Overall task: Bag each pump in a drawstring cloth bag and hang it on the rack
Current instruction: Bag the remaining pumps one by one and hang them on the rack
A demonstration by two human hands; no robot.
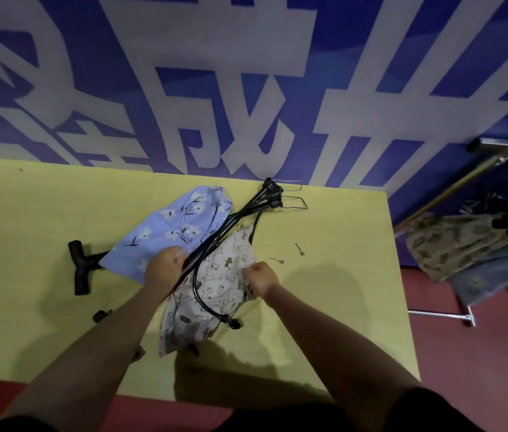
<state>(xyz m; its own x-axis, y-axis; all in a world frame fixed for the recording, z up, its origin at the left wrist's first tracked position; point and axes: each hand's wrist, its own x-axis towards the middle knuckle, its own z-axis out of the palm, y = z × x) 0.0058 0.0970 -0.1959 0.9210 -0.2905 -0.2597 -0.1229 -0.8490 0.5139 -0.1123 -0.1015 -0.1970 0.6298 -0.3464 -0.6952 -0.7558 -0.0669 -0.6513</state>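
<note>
Gripping the pump [215,241] shafts, the left hand [165,265] sits at their lower end; the bundle runs diagonally up-right toward the table's [28,213] far edge. White bag [212,285] lies under it, and the right hand [262,277] pinches its cloth edge. Rack [452,188] is way off right, so I'd guess the right arm hangs it.

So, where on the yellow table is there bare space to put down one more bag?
The table's far-left stretch, left of the black T-handle, is bare, as is the right strip past the two small needles. The middle is crowded: blue floral bag, white printed bag, pump tubes, left hand and right hand.
</note>
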